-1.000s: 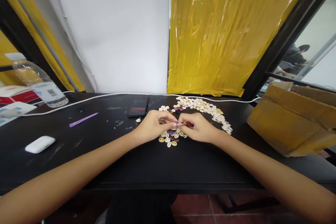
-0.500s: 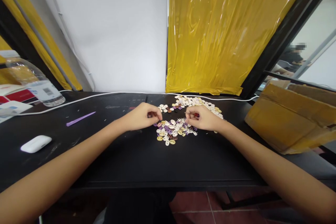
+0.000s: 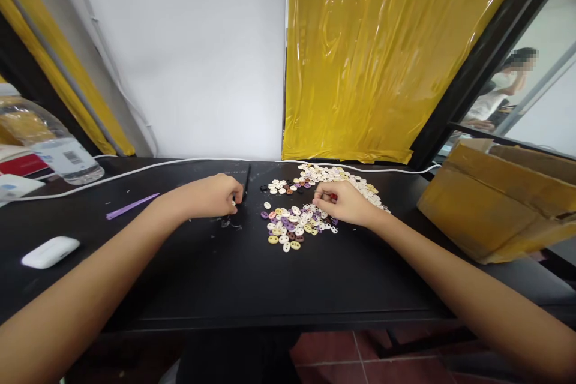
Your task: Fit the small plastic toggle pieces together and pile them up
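My left hand (image 3: 218,196) is closed in a pinch over the table, left of the piles, with a small pale button (image 3: 233,204) showing at its fingertips. Closed too, my right hand (image 3: 346,204) reaches over the right side of the near pile. A small thing with a red part (image 3: 333,197) shows inside its curled fingers; most of it is hidden. The near pile (image 3: 288,228) is made of oval two-holed buttons in white, yellow, purple and brown. One white button (image 3: 267,206) lies just off its upper left. Behind it spreads a larger pile of mostly white buttons (image 3: 328,173).
A taped cardboard box (image 3: 490,204) stands at the right. On the left are a purple strip (image 3: 132,206), a white earbud case (image 3: 50,252) and a clear bottle (image 3: 67,159). A white cable (image 3: 193,160) runs along the back. Another person (image 3: 499,93) is beyond the frame.
My left hand has moved left, away from the near pile, with a pale button at its fingertips. A white button now shows where that hand was. My right hand stays nearly in place.
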Demonstrator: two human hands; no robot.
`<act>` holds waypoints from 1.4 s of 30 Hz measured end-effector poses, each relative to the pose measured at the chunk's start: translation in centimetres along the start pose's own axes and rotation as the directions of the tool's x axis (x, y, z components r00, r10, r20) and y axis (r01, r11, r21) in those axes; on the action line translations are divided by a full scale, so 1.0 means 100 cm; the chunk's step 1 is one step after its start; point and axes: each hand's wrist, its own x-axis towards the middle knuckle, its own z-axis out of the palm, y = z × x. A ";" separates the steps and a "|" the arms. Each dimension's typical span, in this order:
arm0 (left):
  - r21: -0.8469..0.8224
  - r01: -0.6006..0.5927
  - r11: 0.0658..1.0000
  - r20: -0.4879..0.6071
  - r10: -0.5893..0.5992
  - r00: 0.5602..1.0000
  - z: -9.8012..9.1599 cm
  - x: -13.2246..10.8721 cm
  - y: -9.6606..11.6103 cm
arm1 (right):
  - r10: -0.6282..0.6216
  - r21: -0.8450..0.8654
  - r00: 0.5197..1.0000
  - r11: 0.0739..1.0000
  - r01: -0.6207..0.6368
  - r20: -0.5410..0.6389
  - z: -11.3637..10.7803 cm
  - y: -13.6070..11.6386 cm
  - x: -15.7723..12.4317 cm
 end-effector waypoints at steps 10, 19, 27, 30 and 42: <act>-0.025 0.090 0.996 0.026 -0.089 0.996 -0.011 -0.005 0.003 | -0.028 -0.029 1.000 0.999 0.028 0.002 0.001 0.000 0.000; -0.123 -0.005 0.992 0.134 0.022 0.991 0.001 -0.003 -0.004 | -0.030 -0.029 0.997 0.999 0.028 -0.077 0.001 -0.001 0.000; -0.187 -0.093 0.978 0.116 0.116 0.986 0.003 -0.005 0.005 | -0.039 -0.028 0.993 0.999 0.036 -0.111 0.001 -0.001 0.000; -0.193 -0.128 0.973 0.107 0.151 0.983 0.000 -0.005 0.006 | -0.043 -0.018 0.990 0.999 0.041 -0.131 0.001 -0.002 0.000; -0.676 -0.419 0.606 -0.366 0.217 0.905 0.043 0.005 0.072 | -0.127 0.205 0.992 0.970 0.130 -0.028 0.016 -0.035 -0.007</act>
